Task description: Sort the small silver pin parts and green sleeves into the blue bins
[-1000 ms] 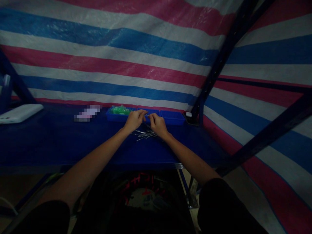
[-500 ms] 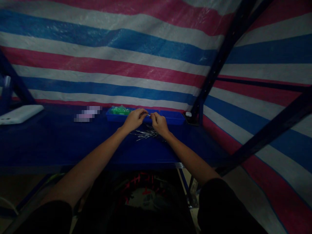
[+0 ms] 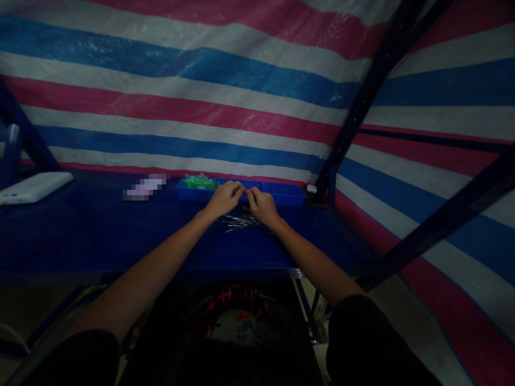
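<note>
My left hand (image 3: 226,198) and my right hand (image 3: 261,205) meet above the table, fingertips almost touching. Both are closed in a pinch; whatever lies between the fingers is too small and dark to make out. Just below them, a loose pile of thin, shiny metal rods (image 3: 239,221) lies on the blue table, partly covered by my right hand. Behind the hands stands a row of blue plastic bins (image 3: 285,194). The left one holds bright green pieces in clear plastic (image 3: 200,182); my left hand hides part of the middle one.
A white, flat device (image 3: 36,187) rests on the blue table (image 3: 100,236) at far left. Right of it is a blurred-out pinkish item (image 3: 145,187). A small white object (image 3: 311,188) sits beside the right post (image 3: 349,128). Striped sheeting (image 3: 181,115) closes off the back and right.
The fingertips of both hands have shifted slightly. A thin metallic piece glinting between them half a second ago is now hidden. The pile and bins look the same.
</note>
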A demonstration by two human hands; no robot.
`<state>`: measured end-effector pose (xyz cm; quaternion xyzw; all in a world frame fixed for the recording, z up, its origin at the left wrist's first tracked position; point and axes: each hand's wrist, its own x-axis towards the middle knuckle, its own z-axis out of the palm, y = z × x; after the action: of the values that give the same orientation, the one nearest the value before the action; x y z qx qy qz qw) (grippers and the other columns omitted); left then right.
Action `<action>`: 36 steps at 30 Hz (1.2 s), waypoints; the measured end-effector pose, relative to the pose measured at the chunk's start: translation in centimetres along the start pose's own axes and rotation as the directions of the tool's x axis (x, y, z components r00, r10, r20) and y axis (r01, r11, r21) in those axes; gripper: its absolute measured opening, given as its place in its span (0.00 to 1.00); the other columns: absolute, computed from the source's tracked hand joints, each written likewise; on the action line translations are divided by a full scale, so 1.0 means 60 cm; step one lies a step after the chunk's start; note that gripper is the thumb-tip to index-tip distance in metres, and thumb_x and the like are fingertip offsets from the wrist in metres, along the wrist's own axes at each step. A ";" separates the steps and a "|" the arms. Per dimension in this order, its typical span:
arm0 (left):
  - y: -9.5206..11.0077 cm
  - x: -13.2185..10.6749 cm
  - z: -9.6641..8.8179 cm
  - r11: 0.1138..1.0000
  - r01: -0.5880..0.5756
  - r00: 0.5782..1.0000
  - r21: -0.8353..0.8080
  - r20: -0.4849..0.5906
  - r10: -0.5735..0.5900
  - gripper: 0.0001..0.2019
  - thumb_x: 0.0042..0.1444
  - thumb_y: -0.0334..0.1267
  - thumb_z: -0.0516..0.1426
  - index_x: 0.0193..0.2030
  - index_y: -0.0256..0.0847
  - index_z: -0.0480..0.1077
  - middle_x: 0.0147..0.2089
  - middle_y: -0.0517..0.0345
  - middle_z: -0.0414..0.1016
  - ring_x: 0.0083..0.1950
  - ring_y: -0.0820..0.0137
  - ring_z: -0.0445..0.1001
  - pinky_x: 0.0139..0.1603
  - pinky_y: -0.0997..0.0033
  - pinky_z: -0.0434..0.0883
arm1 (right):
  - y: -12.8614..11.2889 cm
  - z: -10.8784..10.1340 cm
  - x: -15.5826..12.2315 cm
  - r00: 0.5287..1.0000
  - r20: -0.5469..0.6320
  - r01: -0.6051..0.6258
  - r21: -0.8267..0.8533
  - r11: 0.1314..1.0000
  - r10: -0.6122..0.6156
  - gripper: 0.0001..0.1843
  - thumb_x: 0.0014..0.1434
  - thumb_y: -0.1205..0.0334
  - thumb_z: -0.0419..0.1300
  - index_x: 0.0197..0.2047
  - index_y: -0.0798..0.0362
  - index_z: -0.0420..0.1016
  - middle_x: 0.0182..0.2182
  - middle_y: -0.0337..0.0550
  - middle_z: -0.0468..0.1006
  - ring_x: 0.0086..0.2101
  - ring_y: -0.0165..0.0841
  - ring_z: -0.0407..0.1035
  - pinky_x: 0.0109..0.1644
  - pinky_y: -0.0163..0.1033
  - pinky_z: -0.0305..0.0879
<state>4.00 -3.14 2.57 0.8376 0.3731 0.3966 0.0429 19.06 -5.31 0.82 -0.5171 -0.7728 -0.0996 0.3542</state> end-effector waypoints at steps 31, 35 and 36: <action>0.005 -0.001 0.001 0.998 0.067 0.992 -0.022 0.109 -0.064 0.11 0.54 0.38 0.49 0.32 0.37 0.71 0.24 0.57 0.71 0.24 0.72 0.66 0.27 0.73 0.58 | 0.022 0.005 0.010 0.999 0.045 -0.011 0.051 0.999 0.009 0.15 0.64 0.59 0.43 0.32 0.53 0.67 0.26 0.42 0.74 0.28 0.32 0.69 0.31 0.33 0.51; -0.002 0.001 0.002 0.999 0.038 0.992 0.021 0.116 -0.040 0.11 0.54 0.37 0.50 0.32 0.37 0.71 0.22 0.58 0.70 0.23 0.73 0.65 0.26 0.73 0.57 | 0.023 0.006 0.012 0.996 0.086 0.003 0.045 0.999 -0.007 0.13 0.64 0.62 0.45 0.34 0.55 0.67 0.29 0.45 0.76 0.30 0.33 0.70 0.32 0.33 0.54; -0.003 0.001 0.003 0.999 0.032 0.993 0.023 0.114 -0.034 0.11 0.54 0.37 0.50 0.32 0.36 0.72 0.23 0.58 0.71 0.23 0.73 0.65 0.26 0.73 0.57 | 0.023 0.005 0.013 0.996 0.094 0.004 0.044 0.999 -0.008 0.13 0.64 0.62 0.45 0.34 0.55 0.67 0.30 0.46 0.76 0.31 0.33 0.70 0.33 0.33 0.54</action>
<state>4.04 -2.94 2.43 0.8531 0.3879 0.3435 0.0619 19.95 -3.98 0.83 -0.5110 -0.7922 -0.0594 0.3284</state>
